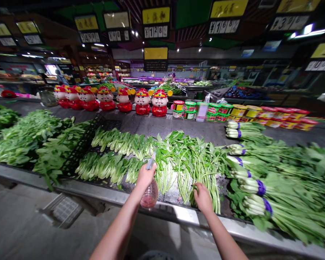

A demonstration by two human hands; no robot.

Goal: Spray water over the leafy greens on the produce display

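Note:
A clear spray bottle (149, 196) with a grey nozzle and a reddish lower part is in my left hand (146, 176), whose fingers wrap round its neck. The bottle hangs over the front edge of the vegetable counter. My right hand (203, 198) is at the lower ends of the long-stemmed leafy greens (191, 159), its fingers curled in against the stalks and a bit of green at the fingertips. Left of these greens lie two rows of small bok choy (108, 166). Under both vegetables shows a silvery textured mat (172, 196).
Bundled greens with purple bands (260, 187) lie on the right. At the left are a black crate side (79, 146) and loose leafy greens (29, 139). Red figurine jars (159, 103) and stacked tins (189, 110) line the back. A metal rail (97, 192) runs along the front.

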